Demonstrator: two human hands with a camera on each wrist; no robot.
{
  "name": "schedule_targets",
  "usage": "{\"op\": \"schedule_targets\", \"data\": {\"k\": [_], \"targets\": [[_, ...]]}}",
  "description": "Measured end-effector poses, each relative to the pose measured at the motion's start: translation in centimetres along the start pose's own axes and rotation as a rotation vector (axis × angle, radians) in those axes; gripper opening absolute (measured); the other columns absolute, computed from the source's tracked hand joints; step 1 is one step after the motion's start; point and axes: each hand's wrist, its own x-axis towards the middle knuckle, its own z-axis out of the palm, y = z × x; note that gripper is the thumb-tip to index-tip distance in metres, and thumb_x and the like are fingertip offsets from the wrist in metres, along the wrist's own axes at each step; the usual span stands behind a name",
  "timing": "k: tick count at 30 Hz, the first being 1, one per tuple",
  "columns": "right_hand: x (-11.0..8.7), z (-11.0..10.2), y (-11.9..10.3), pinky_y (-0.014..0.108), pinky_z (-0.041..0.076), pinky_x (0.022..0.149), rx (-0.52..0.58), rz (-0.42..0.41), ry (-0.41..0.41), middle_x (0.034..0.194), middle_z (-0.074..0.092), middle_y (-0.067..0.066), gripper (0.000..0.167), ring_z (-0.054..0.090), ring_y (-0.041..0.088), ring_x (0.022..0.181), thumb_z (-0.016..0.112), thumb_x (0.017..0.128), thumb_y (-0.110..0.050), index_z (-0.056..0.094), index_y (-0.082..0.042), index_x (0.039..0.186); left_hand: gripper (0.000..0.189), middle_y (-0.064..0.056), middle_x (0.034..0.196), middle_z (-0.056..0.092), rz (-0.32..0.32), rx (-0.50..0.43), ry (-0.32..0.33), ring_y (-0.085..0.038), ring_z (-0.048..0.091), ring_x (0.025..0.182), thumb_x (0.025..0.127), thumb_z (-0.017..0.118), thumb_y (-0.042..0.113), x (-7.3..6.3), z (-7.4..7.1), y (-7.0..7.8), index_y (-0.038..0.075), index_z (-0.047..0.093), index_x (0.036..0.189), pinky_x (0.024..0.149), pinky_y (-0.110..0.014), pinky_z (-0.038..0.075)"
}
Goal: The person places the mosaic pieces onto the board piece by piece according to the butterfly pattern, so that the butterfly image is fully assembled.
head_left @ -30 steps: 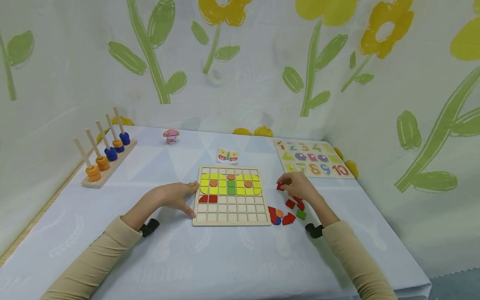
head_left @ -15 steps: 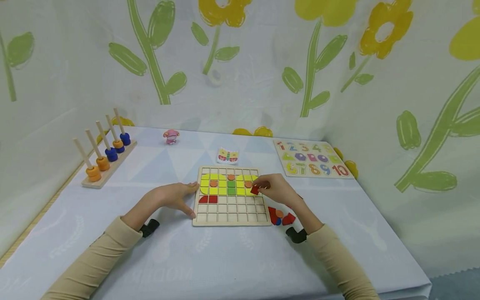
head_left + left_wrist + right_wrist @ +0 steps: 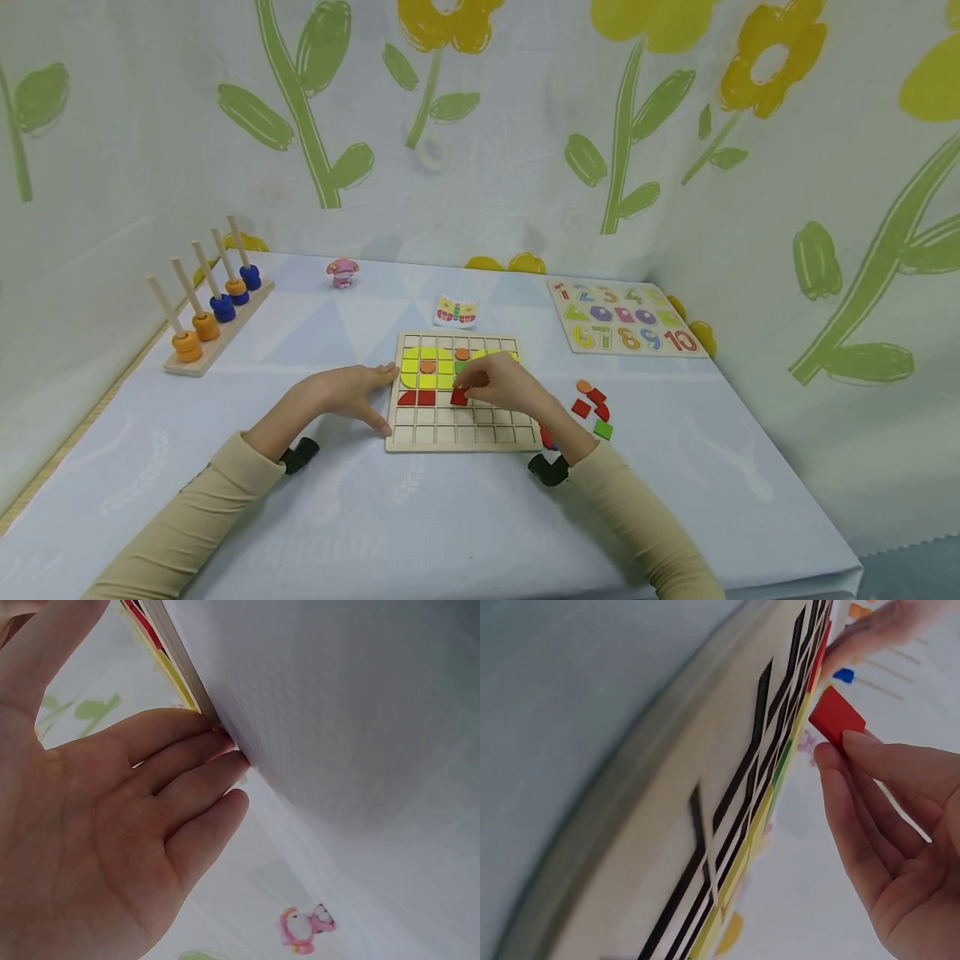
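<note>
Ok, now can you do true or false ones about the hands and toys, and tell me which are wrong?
1. The right hand holds a red piece. True.
2. The left hand touches the pink toy. False: the left hand touches the grid board.
3. The pink toy is on the table. True.
4. A loose green piece lies right of the grid board. True.
5. All the beads are blue. False: some beads are orange.

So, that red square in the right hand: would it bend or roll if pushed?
The red square probably won't bend: its edges look straight though pinched near one corner. It's likely light, since a small pinch of the fingers holds it up. With flat faces and corners, it would probably slide rather than roll.
</note>
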Motion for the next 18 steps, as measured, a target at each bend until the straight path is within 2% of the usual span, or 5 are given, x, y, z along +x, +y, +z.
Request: {"op": "schedule_targets", "data": {"k": [8, 14, 18], "targets": [[1.6, 1.1, -1.1, 0.019, 0.052, 0.070, -0.089, -0.035, -0.026, 0.089, 0.071, 0.003, 0.014, 0.060, 0.011, 0.074, 0.070, 0.085, 0.002, 0.075, -0.006, 0.096, 0.108, -0.017, 0.156, 0.023, -0.006, -0.003, 0.002, -0.037, 0.023, 0.142, 0.071, 0.081, 0.051, 0.1, 0.1, 0.0, 0.002, 0.028, 0.151, 0.112, -0.053, 0.025], [2.1, 1.4, -1.2, 0.019, 0.051, 0.069, -0.114, 0.029, -0.011, 0.082, 0.069, -0.001, 0.008, 0.060, 0.010, 0.072, 0.073, 0.084, -0.002, 0.072, -0.009, 0.088, 0.107, -0.017, 0.156, 0.024, -0.014, -0.006, 0.005, -0.037, 0.023, 0.142, 0.071, 0.081, 0.051, 0.0, 0.1, 0.1, 0.003, 0.028, 0.151, 0.111, -0.054, 0.025], [2.1, 1.5, -1.1, 0.019, 0.051, 0.069, -0.134, 0.069, -0.043, 0.082, 0.070, -0.003, 0.010, 0.061, 0.010, 0.074, 0.074, 0.083, -0.003, 0.076, -0.009, 0.091, 0.108, -0.017, 0.156, 0.023, -0.013, -0.009, 0.001, -0.037, 0.023, 0.142, 0.071, 0.081, 0.051, -0.1, 0.0, 0.1, 0.003, 0.028, 0.151, 0.111, -0.054, 0.025]]}}
